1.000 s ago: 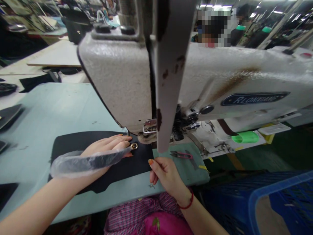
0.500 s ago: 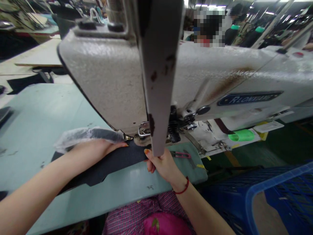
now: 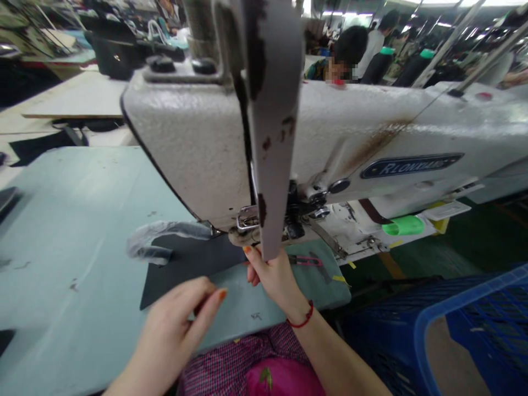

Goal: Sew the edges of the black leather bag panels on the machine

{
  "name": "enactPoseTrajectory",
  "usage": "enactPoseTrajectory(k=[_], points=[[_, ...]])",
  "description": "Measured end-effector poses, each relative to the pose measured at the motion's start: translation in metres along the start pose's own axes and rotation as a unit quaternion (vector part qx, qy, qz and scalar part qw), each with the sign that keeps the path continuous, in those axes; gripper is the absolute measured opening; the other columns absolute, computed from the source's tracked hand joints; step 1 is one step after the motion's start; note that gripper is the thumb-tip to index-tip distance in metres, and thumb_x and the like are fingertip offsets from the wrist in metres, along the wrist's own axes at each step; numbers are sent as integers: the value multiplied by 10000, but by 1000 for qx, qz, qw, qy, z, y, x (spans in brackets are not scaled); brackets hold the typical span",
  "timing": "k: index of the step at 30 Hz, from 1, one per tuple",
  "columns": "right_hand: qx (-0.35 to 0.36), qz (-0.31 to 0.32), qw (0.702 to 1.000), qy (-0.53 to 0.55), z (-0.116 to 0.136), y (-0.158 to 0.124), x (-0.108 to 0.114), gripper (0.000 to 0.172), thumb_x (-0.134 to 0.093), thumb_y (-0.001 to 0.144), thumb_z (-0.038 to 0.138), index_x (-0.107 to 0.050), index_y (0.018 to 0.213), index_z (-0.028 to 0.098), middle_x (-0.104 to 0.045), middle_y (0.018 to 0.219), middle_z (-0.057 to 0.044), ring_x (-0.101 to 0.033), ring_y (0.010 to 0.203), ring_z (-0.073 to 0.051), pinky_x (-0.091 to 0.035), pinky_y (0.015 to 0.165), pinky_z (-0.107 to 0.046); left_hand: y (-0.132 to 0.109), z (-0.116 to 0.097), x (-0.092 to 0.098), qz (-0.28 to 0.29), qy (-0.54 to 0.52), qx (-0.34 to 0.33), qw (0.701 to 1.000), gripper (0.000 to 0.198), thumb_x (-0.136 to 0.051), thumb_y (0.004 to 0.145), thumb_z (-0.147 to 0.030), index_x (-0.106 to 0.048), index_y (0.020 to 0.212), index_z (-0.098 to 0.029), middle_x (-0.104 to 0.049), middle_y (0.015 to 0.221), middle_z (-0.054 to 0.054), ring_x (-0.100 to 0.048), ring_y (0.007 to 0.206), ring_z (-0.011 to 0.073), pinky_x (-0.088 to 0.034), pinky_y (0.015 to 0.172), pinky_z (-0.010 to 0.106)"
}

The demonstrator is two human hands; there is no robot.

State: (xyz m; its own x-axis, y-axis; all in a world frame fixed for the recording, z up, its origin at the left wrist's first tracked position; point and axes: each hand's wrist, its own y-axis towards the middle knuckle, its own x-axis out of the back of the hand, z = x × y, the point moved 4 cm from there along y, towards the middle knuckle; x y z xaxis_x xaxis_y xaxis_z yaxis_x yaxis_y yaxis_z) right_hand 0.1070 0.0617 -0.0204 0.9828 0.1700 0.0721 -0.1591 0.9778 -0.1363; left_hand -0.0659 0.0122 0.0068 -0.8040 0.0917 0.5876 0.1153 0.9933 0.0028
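Observation:
A dark fabric piece (image 3: 181, 263) lies on the pale green table, its right end running under the head of the sewing machine (image 3: 193, 148). My right hand (image 3: 270, 278), a red cord at its wrist, pinches that end just in front of the presser area; a grey upright bar partly covers the fingers. My left hand (image 3: 177, 324) hovers over the table's front, apart from the fabric, its fingers loosely curled and its thumb held away, with nothing visible in it. A strip in clear wrapping (image 3: 165, 234) curls over the fabric into a metal guide beside the needle area, which is hidden.
Right of my right hand lie pink-handled thread snips (image 3: 307, 260). A green tube (image 3: 404, 225) sits by the machine bed. A blue plastic basket (image 3: 424, 341) stands at the lower right. Behind the machine a person (image 3: 348, 49) sits among other workstations.
My left hand has let go of the fabric and drawn back toward me, uncovering the strip's loose end. The fabric has moved right and turned under the machine. My right hand keeps its hold.

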Motion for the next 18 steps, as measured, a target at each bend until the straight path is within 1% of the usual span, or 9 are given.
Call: enactPoseTrajectory(k=[1, 2, 4, 5, 6, 7, 9, 12, 18], points=[[5, -1, 1000, 4, 0, 0, 0, 483, -509, 924, 474, -510, 548, 170, -523, 453, 22, -503, 401, -79, -394, 430, -168, -8, 6, -21, 38, -124, 51, 990, 348, -617, 802, -516, -614, 678, -191, -520, 621, 10, -466, 580, 132, -345, 557, 236], [11, -2, 1000, 7, 0, -1, 0, 482, -507, 926, 485, -513, 562, 170, -528, 465, 20, -504, 408, -81, -396, 434, -170, -13, 13, -41, 49, -253, 112, 960, 350, -634, 791, -535, -620, 742, -188, -475, 608, -13, -402, 528, 103, -319, 504, 215], [17, -6, 1000, 9, -1, -1, -1, 487, -501, 929, 500, -510, 572, 169, -530, 475, 19, -498, 411, -80, -392, 438, -173, -11, 23, -74, 17, -473, 204, 857, 412, -689, 735, -568, -617, 887, -192, -464, 671, -33, -321, 498, 67, -255, 438, 183], [18, -10, 1000, 8, -2, -1, -1, 490, -499, 931, 501, -505, 572, 169, -529, 477, 19, -495, 412, -80, -389, 439, -174, -5, 25, -84, -8, -549, 218, 807, 448, -723, 698, -572, -608, 890, -184, -472, 704, -30, -325, 514, 63, -259, 435, 176], [17, -13, 1000, 7, -3, -1, -1, 489, -499, 933, 501, -501, 574, 169, -529, 477, 19, -493, 411, -80, -386, 439, -175, 3, 26, -91, -31, -599, 217, 770, 454, -748, 674, -564, -597, 839, -168, -470, 709, -27, -339, 532, 64, -287, 448, 177], [17, -17, 1000, 6, -5, -2, -1, 483, -498, 935, 500, -501, 582, 170, -531, 480, 20, -495, 410, -81, -384, 437, -176, 11, 25, -94, -49, -626, 211, 749, 444, -768, 663, -542, -569, 742, -153, -455, 679, -29, -351, 546, 68, -324, 474, 185], [23, -29, 999, 4, -6, -5, -2, 459, -493, 943, 488, -508, 612, 171, -541, 498, 22, -509, 421, -84, -392, 447, -178, 24, 25, -94, -81, -631, 211, 742, 480, -784, 673, -488, -454, 561, -158, -358, 559, -55, -325, 526, 69, -348, 500, 199], [46, -52, 998, 10, -7, -9, -5, 411, -481, 961, 454, -523, 666, 171, -568, 551, 21, -529, 453, -83, -411, 484, -179, 31, 28, -90, -124, -593, 231, 761, 551, -789, 679, -452, -353, 476, -183, -279, 486, -74, -266, 493, 62, -295, 471, 206], [63, -95, 993, 44, -6, -11, -17, 442, -442, 976, 459, -477, 633, 182, -514, 505, 36, -478, 413, -79, -376, 454, -184, 28, 45, -83, -129, -497, 236, 825, 539, -754, 668, -552, -429, 474, -168, -362, 499, -42, -309, 516, 79, -265, 478, 230]])
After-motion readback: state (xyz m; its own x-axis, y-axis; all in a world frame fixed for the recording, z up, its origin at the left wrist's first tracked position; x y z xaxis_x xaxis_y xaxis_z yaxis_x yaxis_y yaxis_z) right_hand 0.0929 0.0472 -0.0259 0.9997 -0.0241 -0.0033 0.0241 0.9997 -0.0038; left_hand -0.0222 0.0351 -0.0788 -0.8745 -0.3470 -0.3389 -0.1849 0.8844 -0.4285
